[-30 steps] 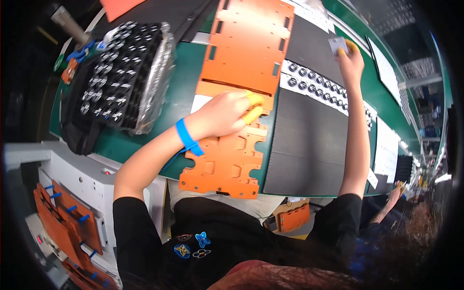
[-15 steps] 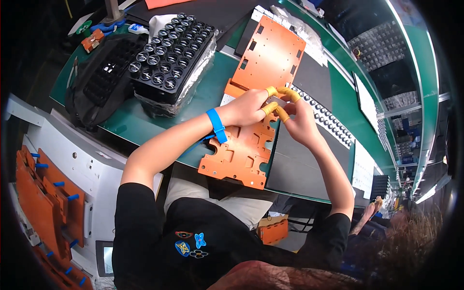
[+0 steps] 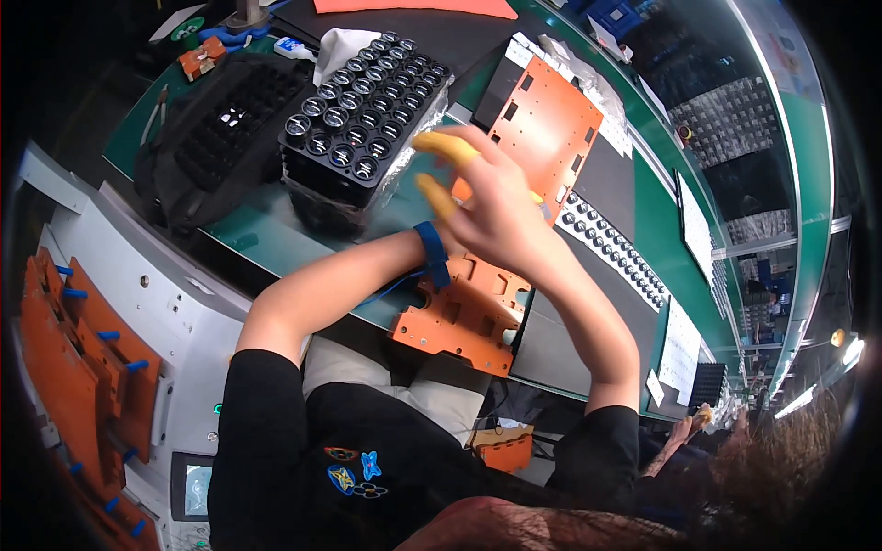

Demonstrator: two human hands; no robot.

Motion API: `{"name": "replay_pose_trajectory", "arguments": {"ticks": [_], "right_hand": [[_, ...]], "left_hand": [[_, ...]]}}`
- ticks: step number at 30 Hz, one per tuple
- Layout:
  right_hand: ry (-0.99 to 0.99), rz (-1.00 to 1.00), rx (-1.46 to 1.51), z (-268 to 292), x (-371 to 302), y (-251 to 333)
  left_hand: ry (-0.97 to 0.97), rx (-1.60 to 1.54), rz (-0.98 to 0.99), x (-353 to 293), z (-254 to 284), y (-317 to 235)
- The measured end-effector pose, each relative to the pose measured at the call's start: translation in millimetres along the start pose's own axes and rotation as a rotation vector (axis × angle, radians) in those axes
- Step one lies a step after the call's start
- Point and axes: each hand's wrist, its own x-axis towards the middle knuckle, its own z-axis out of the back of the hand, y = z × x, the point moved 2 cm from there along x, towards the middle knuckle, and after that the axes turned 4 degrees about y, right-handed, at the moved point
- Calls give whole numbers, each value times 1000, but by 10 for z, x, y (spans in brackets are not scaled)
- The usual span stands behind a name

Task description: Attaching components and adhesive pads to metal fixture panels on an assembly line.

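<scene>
My right hand crosses in front of my left, its thumb and forefinger spread apart in yellow finger covers. Nothing shows between them. Those fingertips are beside the near right side of a black tray holding rows of round clear lenses in black rims. My left hand, with a blue strap on the wrist, is mostly hidden behind the right, so its fingers and anything in them cannot be made out. Below both hands lies an orange fixture plate with cutouts. A flat orange plate with slots lies beyond them.
Right of the fixture, a white strip of small round lenses lies along a dark mat. A black bag-like bundle sits left of the tray. Orange plates with blue pegs stand at lower left. A co-worker's hand shows at right.
My right hand has left the left hand's fingertips and moved left toward the lens tray, its fingers opening. It now covers most of my left hand. The whole view has shifted slightly.
</scene>
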Motion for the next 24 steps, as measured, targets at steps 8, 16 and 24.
{"name": "replay_pose_trajectory", "arguments": {"ticks": [8,16,24], "right_hand": [[-64,225,-95,-367,634,52],[-7,220,-210,-397,657,113],[-232,103,5,-58,140,111]], "left_hand": [[-8,-51,431,124,-53,-9],[91,-165,593,180,-43,-22],[-183,-803,694,20,-141,171]]}}
